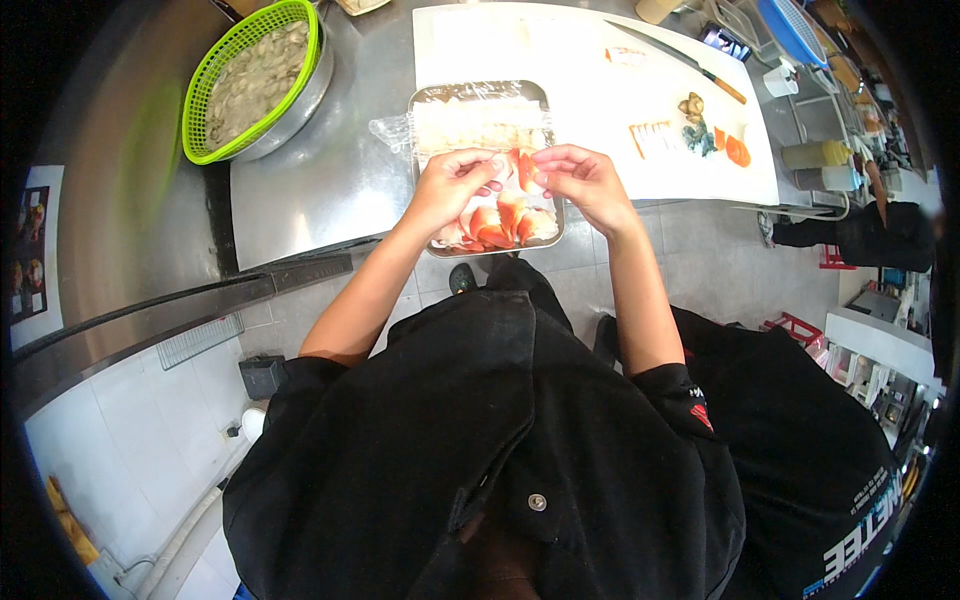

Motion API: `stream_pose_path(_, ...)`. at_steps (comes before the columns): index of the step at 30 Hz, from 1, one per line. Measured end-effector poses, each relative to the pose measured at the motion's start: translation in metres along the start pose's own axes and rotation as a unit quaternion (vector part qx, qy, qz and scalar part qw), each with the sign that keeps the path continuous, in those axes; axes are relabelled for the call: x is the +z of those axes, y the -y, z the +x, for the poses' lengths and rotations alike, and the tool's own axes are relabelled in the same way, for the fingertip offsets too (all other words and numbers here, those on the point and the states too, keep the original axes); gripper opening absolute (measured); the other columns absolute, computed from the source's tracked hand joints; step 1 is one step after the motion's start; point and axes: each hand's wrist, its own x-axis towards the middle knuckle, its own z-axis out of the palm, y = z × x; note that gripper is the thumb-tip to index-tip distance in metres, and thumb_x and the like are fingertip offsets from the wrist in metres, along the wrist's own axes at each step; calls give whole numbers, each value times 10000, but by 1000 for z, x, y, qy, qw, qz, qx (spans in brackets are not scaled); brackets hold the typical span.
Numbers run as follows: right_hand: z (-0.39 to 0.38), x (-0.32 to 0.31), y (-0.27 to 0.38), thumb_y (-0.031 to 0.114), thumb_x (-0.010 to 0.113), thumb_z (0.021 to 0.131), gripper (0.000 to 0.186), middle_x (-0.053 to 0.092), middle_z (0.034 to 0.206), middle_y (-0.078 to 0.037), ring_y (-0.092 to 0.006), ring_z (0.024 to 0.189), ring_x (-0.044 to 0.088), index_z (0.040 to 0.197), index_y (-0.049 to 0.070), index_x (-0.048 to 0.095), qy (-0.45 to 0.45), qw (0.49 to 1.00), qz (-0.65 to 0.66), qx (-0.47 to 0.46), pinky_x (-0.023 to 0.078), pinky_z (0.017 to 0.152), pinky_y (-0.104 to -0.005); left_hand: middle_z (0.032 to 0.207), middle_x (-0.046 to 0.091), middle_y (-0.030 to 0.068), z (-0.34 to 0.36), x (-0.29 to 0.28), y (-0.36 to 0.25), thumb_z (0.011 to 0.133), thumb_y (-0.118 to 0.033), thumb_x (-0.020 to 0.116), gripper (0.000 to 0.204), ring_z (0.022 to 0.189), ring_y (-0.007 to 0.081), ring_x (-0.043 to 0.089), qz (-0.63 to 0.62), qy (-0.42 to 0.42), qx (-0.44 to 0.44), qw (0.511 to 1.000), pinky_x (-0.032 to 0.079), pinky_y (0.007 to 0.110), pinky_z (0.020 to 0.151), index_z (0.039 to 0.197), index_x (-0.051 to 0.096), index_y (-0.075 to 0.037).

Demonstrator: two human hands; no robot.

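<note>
Over a metal tray (pixel 561 222), my left hand (pixel 455 190) and my right hand (pixel 585 185) pinch a red-and-white piece of surf clam (pixel 526 172) between their fingertips. The fingers partly cover it. More surf clam pieces (pixel 500 222), red-orange and white, lie in the tray's near half, just below my hands. Pale, whitish food (pixel 475 122) fills the far half, with clear plastic film (pixel 470 92) over it and hanging out past the left edge. Glare hides what exactly that food is.
A white cutting board (pixel 590 95) holds a long knife (pixel 690 62), mushrooms (pixel 691 105), orange slices (pixel 737 151) and striped red-white pieces (pixel 652 138). Far left, a green basket (pixel 193 115) of greyish shellfish sits in a metal bowl (pixel 300 118). A black-clad person (pixel 790 410) is close on my right.
</note>
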Motion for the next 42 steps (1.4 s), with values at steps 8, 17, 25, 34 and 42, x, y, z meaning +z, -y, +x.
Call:
stream_pose_path(8, 27, 20, 9, 39, 714, 900, 138, 729, 980, -78, -140, 844, 720, 1011, -31, 675, -20, 996, -63, -55, 570, 714, -264, 976, 755, 87, 24, 5, -21, 988, -199, 690, 268, 832, 124, 698, 82, -18, 68, 994, 571, 267, 735, 1163, 732, -1)
stream_pose_path(17, 53, 18, 13, 96, 761, 872, 96, 733, 888, -44, -113, 858, 708, 915, 37, 698, -140, 970, -63, -189, 560, 743, -286, 914, 699, 63, 54, 3, -42, 1004, -158, 580, 188, 812, 137, 675, 29, -157, 101, 982, 562, 280, 705, 1084, 689, -28)
stream_pose_path(25, 65, 64, -15, 77, 728, 808, 123, 735, 957, -86, -274, 928, 707, 930, 66, 719, 112, 846, -475, -212, 562, 829, -385, 810, 569, 39, 10, -65, -38, 937, -85, 452, 246, 701, 150, 577, -43, -125, -3, 991, 477, 298, 651, 1078, 627, 14)
stream_pose_path(34, 78, 49, -10, 58, 752, 801, 164, 727, 904, -91, -216, 877, 701, 964, 55, 734, 144, 865, -458, -148, 557, 810, -357, 952, 666, 58, -51, -46, -26, 815, -84, 763, 348, 809, 218, 664, 479, 102, 108, 865, 545, 338, 729, 1154, 725, -152)
stream_pose_path(42, 20, -2, 6, 62, 787, 862, 186, 747, 959, -31, -103, 840, 659, 1035, 15, 739, 86, 958, -271, -42, 542, 789, -276, 1012, 679, 66, -23, -25, -16, 851, -174, 729, 270, 928, 283, 698, 597, 209, 110, 766, 561, 421, 763, 1120, 734, -156)
